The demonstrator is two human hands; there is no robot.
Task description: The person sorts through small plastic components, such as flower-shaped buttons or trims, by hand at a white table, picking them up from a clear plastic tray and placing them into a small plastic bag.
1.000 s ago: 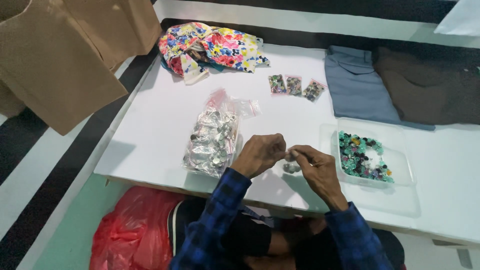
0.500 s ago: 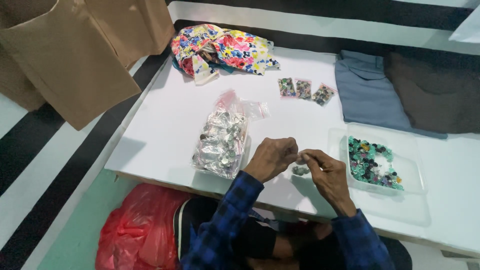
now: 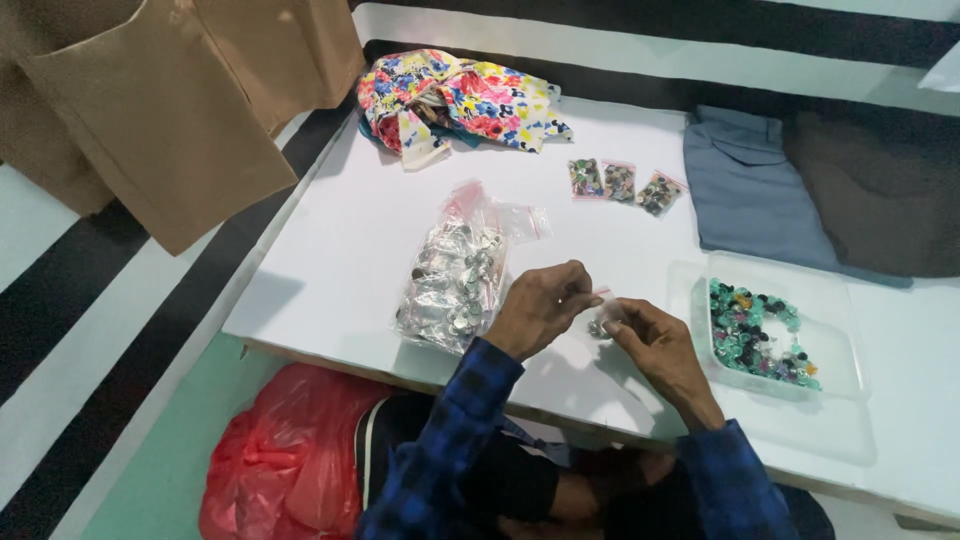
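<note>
- Clear plastic, a small zip pouch (image 3: 600, 322), sits between the fingertips of both hands above the near edge of the white table (image 3: 330, 250); its contents are small and greyish, too tiny to tell for certain.
- The left hand (image 3: 538, 308) has its fingers curled and pressed together, pinching the pouch's top edge, where a pink strip shows.
- The right hand (image 3: 655, 345) pinches the pouch's lower side, thumb and forefinger closed on it, the other fingers loosely bent.
- Just left of the left hand lies a big clear bag (image 3: 452, 280) stuffed with many small filled pouches of silvery pieces; one flat pouch (image 3: 522, 222), seemingly empty, lies at its top.
- Just right of the right hand stands a clear shallow tray (image 3: 835, 300) with a heap of loose buttons (image 3: 760, 335), mostly green with darker ones.
- Farther back, three small filled packets (image 3: 618, 184) lie in a row, well apart from the hands.
- Judged from this layout, much packing is done, and the loose heap in the tray is left.
- At the table's far side lie a floral cloth (image 3: 455, 100), a folded blue garment (image 3: 755, 190) and a dark one (image 3: 885, 190).
- A red plastic bag (image 3: 280, 460) sits on the floor below the near edge.
</note>
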